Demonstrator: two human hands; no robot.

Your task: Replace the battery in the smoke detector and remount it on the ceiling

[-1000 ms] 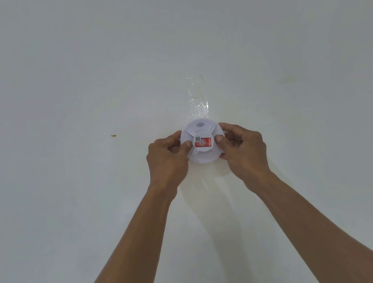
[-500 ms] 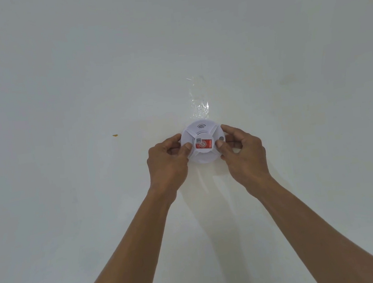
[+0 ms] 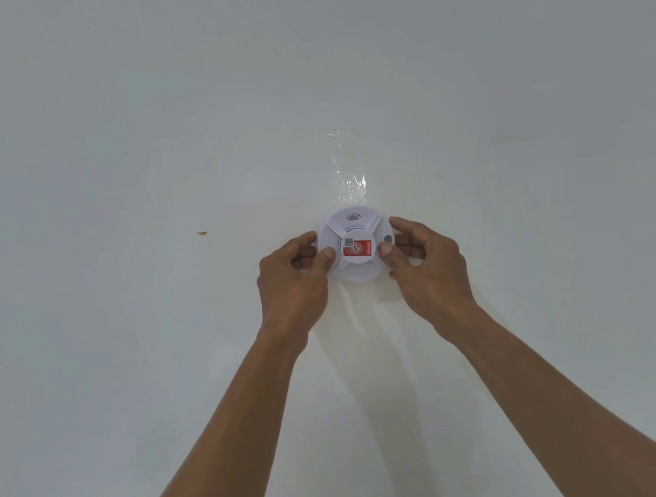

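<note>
A round white smoke detector (image 3: 352,222) with a red label at its middle sits flat against the white ceiling (image 3: 135,127). My left hand (image 3: 293,282) grips its left rim, thumb on the face and fingers curled behind the edge. My right hand (image 3: 424,260) grips the right rim the same way, thumb pressed near a small grey button. Both arms reach up from the bottom of the view. The battery is hidden from sight.
A strip of clear crinkled tape (image 3: 347,170) sticks to the ceiling just beyond the detector. A small orange speck (image 3: 202,234) marks the ceiling to the left. Plain white ceiling spreads in every direction.
The detector has turned slightly in my hands, and my right fingers have shifted along the rim, uncovering the grey button. Both hands stay on it.
</note>
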